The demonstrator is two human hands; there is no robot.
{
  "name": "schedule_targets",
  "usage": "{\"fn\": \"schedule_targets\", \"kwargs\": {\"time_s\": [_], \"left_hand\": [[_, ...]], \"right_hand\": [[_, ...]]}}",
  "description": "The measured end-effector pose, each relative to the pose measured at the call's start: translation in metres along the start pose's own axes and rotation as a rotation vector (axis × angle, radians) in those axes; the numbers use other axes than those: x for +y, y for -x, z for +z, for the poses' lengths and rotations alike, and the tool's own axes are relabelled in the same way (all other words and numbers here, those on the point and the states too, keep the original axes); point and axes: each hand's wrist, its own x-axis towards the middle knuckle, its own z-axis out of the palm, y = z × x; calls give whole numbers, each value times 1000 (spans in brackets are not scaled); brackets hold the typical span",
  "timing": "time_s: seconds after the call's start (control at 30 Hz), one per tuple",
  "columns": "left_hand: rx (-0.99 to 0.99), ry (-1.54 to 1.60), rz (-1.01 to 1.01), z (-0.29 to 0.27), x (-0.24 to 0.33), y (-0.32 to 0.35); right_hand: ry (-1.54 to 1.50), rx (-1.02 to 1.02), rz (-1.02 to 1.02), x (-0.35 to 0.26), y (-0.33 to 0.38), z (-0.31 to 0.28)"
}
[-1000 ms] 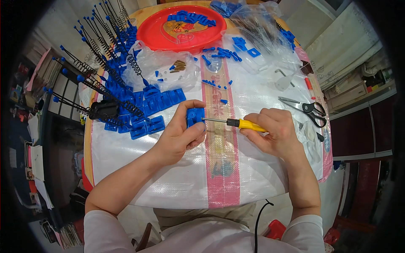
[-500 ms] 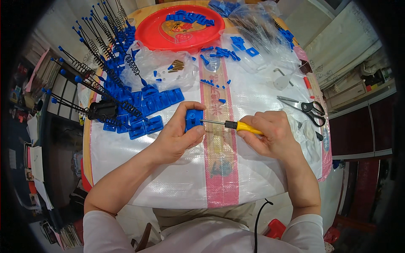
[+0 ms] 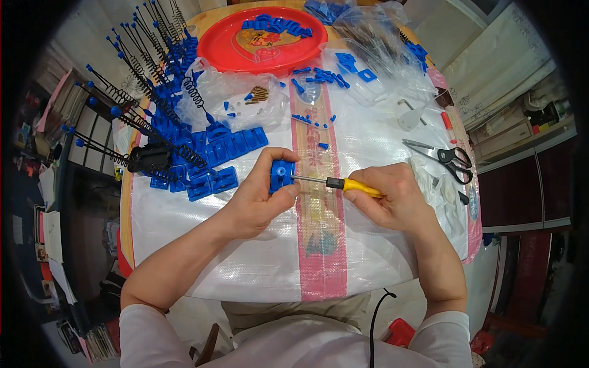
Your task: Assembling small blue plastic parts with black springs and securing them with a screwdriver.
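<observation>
Over the middle of the table, my left hand (image 3: 257, 199) grips a small blue plastic part (image 3: 281, 174) between thumb and fingers. A round raised hole shows on its face. My right hand (image 3: 390, 193) is wrapped round the yellow handle of a screwdriver (image 3: 362, 186), which lies level. Its thin metal shaft points left and its tip meets the right side of the blue part. What the tip touches there is too small to make out. Just left of my left hand lie several blue square bases (image 3: 236, 146) in a cluster.
Blue pieces with black springs and rods (image 3: 153, 67) stand at the left. A red tray (image 3: 211, 46) with blue parts is at the back. Brass screws (image 3: 259, 94) lie on a plastic bag (image 3: 215, 92). Scissors (image 3: 453, 162), a red marker (image 3: 448, 124) and a hex key (image 3: 414, 110) lie right.
The screwdriver handle has turned slightly in my right hand, whose fingers have shifted around it. My left hand and the blue part stay almost in place.
</observation>
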Motion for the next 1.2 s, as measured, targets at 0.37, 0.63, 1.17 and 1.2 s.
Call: {"fn": "schedule_targets", "kwargs": {"time_s": [0.37, 0.63, 1.17, 1.2], "left_hand": [[-8, 34, 36, 3, -3, -2], [-6, 125, -6, 1, 1, -1], [23, 164, 18, 5, 4, 0], [23, 162, 22, 5, 4, 0]], "right_hand": [[-65, -47, 36, 4, 2, 2], [-67, -8, 84, 1, 3, 0], [-176, 5, 164, -1, -2, -3], [-198, -13, 205, -1, -2, -3]]}}
